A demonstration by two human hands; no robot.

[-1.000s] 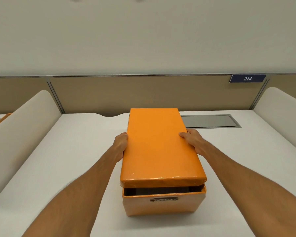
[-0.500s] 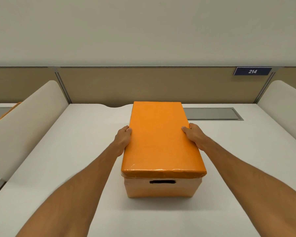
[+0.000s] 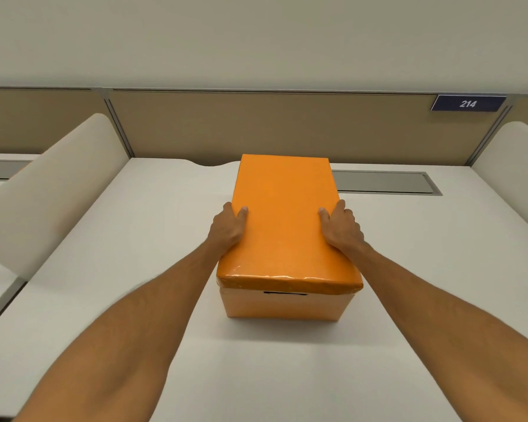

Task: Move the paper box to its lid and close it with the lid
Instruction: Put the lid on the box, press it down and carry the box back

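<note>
An orange paper box [image 3: 284, 307] stands in the middle of the white desk [image 3: 128, 269], its short front face toward me with a dark handle slot just under the lid's rim. The orange lid [image 3: 287, 226] sits flat on top of it and covers the opening all round as far as I can see. My left hand [image 3: 227, 228] grips the lid's left edge, thumb on top. My right hand [image 3: 342, 228] grips the right edge the same way. The fingers of both hands are hidden down the sides.
Cream curved dividers rise at the left [image 3: 52, 184] and right [image 3: 518, 159] of the desk. A tan partition [image 3: 256, 126] closes the back, with a blue "214" sign [image 3: 467, 103]. A grey cable flap [image 3: 384, 182] lies flush in the desk behind the box.
The lid came down from a raised, gapped position onto the box and now sits flush. Both hands stayed on its side edges, thumbs moving further onto the top.
</note>
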